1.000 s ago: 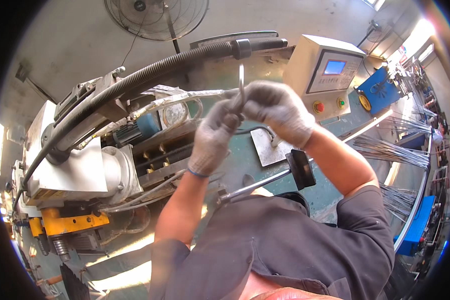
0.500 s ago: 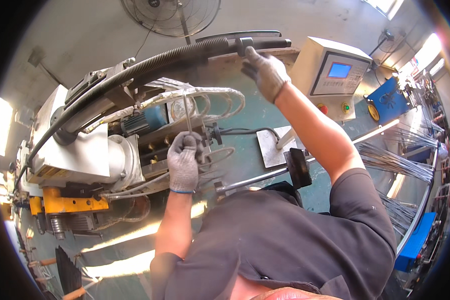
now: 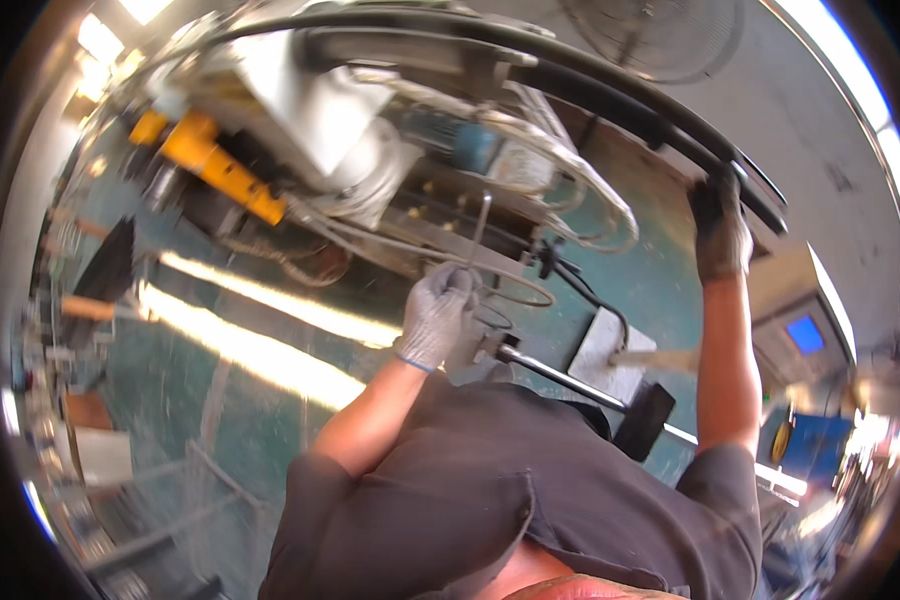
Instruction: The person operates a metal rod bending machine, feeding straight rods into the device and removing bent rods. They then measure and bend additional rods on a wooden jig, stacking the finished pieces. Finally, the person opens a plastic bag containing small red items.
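In my left hand [image 3: 438, 312], gloved in light knit, the fingers are closed around a thin metal rod [image 3: 481, 225]. It stands up out of the fist, in front of the machine's lower side. Far to the right, my right hand [image 3: 722, 240] reaches up, its glove dark with grime, fingers wrapped at the end part of a long black bar [image 3: 630, 110]. Motion blurs those fingertips. The bar arches across the top from the machine.
Behind the rod stands the machine with a blue motor [image 3: 460, 140], wrapped hoses [image 3: 610, 205] and a yellow bracket [image 3: 215, 165]. A control cabinet [image 3: 800, 310] with a lit screen stands right. Before me, a steel shaft [image 3: 560, 375] carries a black block [image 3: 645, 422]. A fan [image 3: 660, 35] hangs beyond.
The view has swung, shifting the machine and cabinet in the picture. My right hand went from spread fingers by the bar's collar to holding the bar. My left hand still holds the rod.
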### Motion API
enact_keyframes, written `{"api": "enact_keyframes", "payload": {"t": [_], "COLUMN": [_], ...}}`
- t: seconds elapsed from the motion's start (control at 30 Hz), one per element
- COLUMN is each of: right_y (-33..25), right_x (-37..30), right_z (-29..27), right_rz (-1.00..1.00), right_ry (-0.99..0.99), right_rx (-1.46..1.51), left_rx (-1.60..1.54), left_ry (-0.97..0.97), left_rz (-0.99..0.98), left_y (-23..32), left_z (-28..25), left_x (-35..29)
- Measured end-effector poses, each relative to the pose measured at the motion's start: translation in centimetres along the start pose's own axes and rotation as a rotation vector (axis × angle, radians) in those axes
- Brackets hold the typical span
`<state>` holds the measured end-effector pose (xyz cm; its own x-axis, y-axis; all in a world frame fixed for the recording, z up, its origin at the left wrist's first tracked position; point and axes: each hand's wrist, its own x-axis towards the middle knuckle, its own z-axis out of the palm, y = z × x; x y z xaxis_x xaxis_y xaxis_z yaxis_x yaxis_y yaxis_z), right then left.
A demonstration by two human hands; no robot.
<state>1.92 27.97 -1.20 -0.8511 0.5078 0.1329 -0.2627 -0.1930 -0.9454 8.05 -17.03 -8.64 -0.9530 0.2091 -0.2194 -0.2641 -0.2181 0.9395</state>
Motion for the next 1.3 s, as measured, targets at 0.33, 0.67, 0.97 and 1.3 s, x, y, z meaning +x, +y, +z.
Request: {"api": "enact_keyframes", "payload": {"t": [0.33,0.67,0.97,1.3], "right_y": [0.4,-0.4,-2.0,8.4], "right_x": [-18.3,-20.3,0.3,22.1], "right_z": [26.7,57.3,73.8,79.9], "right_rz": [0.177,-0.209,-0.671,-0.626], "right_ry": [-0.839,-0.676,-0.443,-0.638], "right_rx": [-0.646,-0.553,-1.338,-1.729], "left_rx": [-0.038,-0.041,-0.036,0.026], "left_ry": [-0.065,0.156,0.503,0.718], "left_rz": [0.166,0.267,0.180,0.076], "left_y": [7.4,13.1,13.7,14.4], "left_z": [-7.2,-30.3,-45.1,-60.1], "left_x": [-2.4,-4.4,-11.4,-11.9]}}
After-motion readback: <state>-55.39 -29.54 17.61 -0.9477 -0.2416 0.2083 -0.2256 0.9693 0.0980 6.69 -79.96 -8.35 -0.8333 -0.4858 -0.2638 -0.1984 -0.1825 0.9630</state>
